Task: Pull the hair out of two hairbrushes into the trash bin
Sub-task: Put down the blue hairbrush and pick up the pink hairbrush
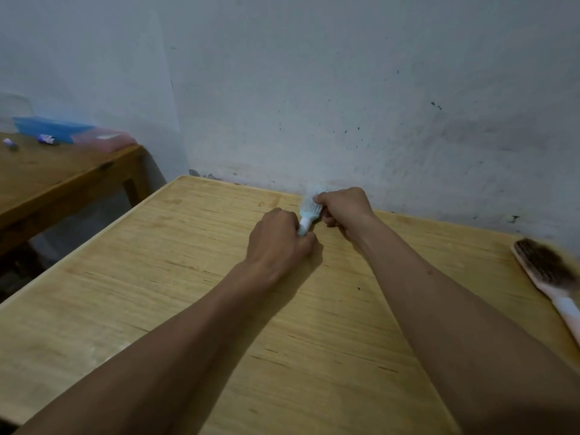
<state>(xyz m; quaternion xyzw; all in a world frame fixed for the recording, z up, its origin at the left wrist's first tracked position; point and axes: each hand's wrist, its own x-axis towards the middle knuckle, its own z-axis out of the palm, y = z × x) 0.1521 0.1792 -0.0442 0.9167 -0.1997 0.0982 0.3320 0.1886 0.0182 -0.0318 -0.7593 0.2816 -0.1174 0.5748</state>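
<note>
Blue hairbrush [310,211] held in both hands above the table [157,293].
Left hand [277,238] fists its handle; right hand [343,207] fingers curl against the bristles. Pink hairbrush [547,271], matted with hair, lies far right.

Over the light wooden bench [188,309], the left hand [277,238] has its grip closed around the white handle of a pale blue hairbrush [310,208]. The right hand [343,208] pinches at its bristles. A pink hairbrush [547,271], matted with dark hair, lies at the bench's right edge.

Dim, bluish light; soft arm shadows on the tabletop [188,309]; edges bent and blurred, overall soft focus.
</note>
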